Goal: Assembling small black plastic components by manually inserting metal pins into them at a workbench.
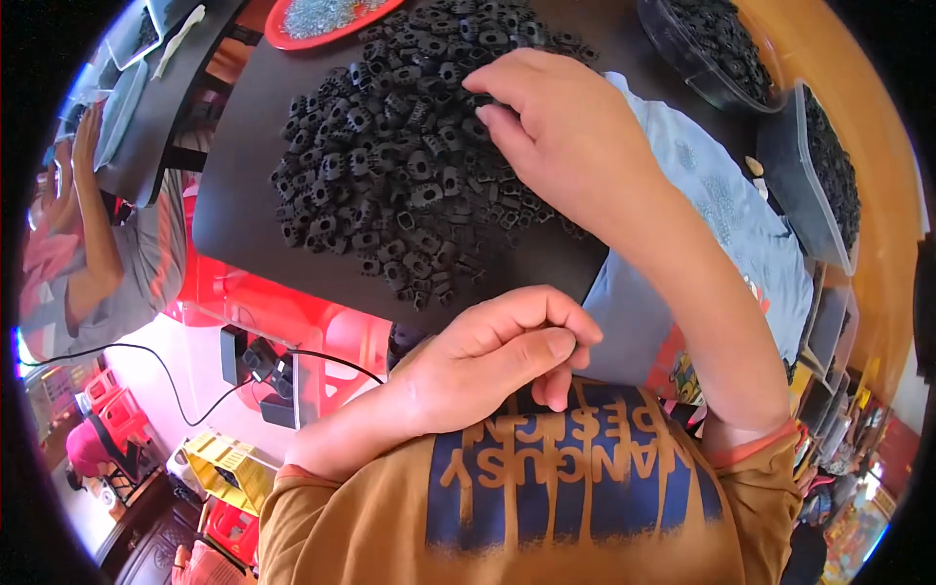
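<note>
Co-worker's arm: 9 to 10 o'clock, raised; cut off by the rim of my view, so I can't read what it's doing.
Red plastic seat: 8 o'clock, beside the near edge of the tabletop.
Red plate: 11 o'clock, beside the pile; I read the raised rim as keeping its small clear pieces apart from the black ones.
Black parts: heaped loose just left of 12 o'clock, probably for easy picking; stragglers run toward 6.
Left hand: 5 o'clock of centre, off the heap, in front of the shirt; thumb laid against curled fingers. Can't tell if a part sits inside.
Right hand: between 12 and 1, at the heap's right side; thumb and index curved, gap between tips. Can't tell if they grip a part.
Grey-blue cloth: 2 o'clock, under the right forearm; maybe padding.
Round tub: between 1 and 2, black parts inside.
Clear rectangular tub: 2 o'clock, same contents; walls likely stop spill.
</note>
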A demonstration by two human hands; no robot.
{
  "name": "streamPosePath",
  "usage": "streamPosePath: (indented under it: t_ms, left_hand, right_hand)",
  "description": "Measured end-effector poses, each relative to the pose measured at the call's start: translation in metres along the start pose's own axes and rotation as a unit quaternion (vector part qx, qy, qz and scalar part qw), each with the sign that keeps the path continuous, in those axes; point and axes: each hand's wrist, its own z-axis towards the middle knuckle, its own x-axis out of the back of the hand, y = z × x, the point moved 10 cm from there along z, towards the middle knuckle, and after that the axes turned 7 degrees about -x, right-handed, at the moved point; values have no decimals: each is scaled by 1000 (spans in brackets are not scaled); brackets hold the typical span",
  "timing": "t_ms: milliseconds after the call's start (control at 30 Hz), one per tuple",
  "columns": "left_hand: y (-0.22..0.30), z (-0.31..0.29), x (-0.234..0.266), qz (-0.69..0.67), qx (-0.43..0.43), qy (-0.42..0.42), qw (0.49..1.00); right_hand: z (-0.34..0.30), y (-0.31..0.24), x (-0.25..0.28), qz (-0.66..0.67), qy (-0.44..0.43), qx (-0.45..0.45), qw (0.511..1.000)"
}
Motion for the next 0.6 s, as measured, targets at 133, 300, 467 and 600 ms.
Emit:
streamPosePath:
  t_ms: [133, 300, 467, 600]
  left_hand:
    - [0, -2, 6, 12, -22, -6, 1000]
    - [-6, -1, 4, 6, -10, -25, 1000]
    - [-5, -1, 5, 15, -26, -24, 999]
    - [-6, -4, 6, 25, 0, -10, 1000]
  right_hand:
    - [-8, 3, -9, -1, -19, -6, 1000]
    - [-3, -8, -14, -5, -14, 3, 1000]
    - [-5, -10, -21, -16, -18, 13, 1000]
    - [-14, -5, -5, 45, -6, -38, 998]
